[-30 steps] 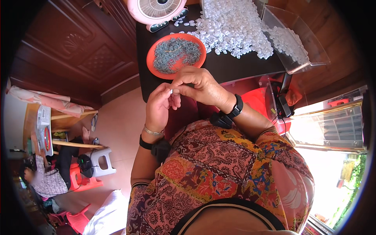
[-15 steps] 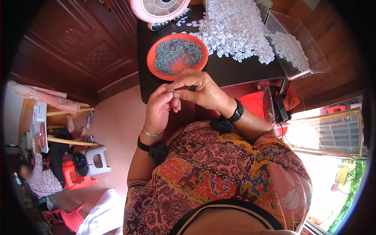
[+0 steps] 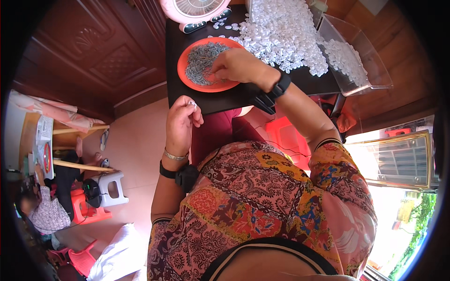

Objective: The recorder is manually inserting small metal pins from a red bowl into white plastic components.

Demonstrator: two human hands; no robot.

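My left hand is closed just off the near edge of the black table, thumb and finger pinching a small white plastic piece. My right hand reaches over the orange-red plate, its fingers bent down together at the grey pieces. Whatever sits between those fingertips is hidden. Many small slender grey pieces lie heaped in the plate, with part of its bottom showing near my right fingertips. Beyond that hand spreads a big pile of small white plastic pieces, each with a hole.
A pink fan stands at the table's far left. To the right, a clear plastic bin lies with more white pieces inside. At the far left another person sits by a small table. A red stool is under my right arm.
My hands were together in front of the plate. The right has moved forward and over the plate; the left has drawn slightly back with the white piece still in its pinch.
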